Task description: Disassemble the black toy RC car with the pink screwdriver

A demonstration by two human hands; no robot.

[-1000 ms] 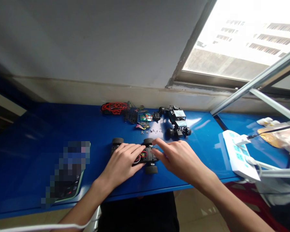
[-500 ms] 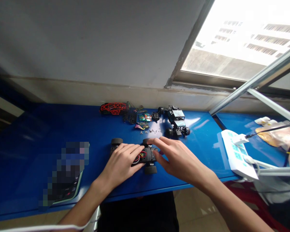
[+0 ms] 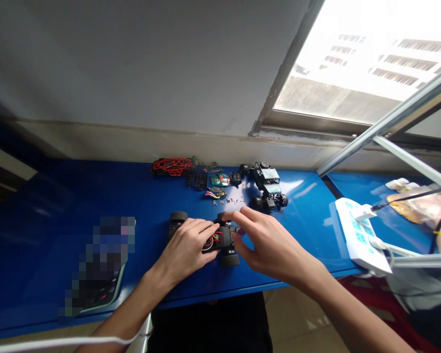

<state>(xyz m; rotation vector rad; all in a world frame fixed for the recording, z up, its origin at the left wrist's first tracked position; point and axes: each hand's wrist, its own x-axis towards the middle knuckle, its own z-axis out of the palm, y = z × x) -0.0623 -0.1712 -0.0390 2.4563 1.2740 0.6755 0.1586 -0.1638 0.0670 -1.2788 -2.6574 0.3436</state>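
Blue tabletop (image 3: pixel 59 196) carries a stripped toy-car chassis (image 3: pixel 224 239) near its front edge. The left hand (image 3: pixel 185 247) lies over its left half with fingers loosely spread, and the right hand (image 3: pixel 270 242) is narrowed to a pinch on its right end (which part it grips is hidden). Pressing the chassis flat and keeping the pinch's moves small seems wise, since loose screws (image 3: pixel 233 200) lie just beyond, with a toy truck (image 3: pixel 268 186) and red roll cage (image 3: pixel 172 165) by the grey wall and bright window (image 3: pixel 353 63).
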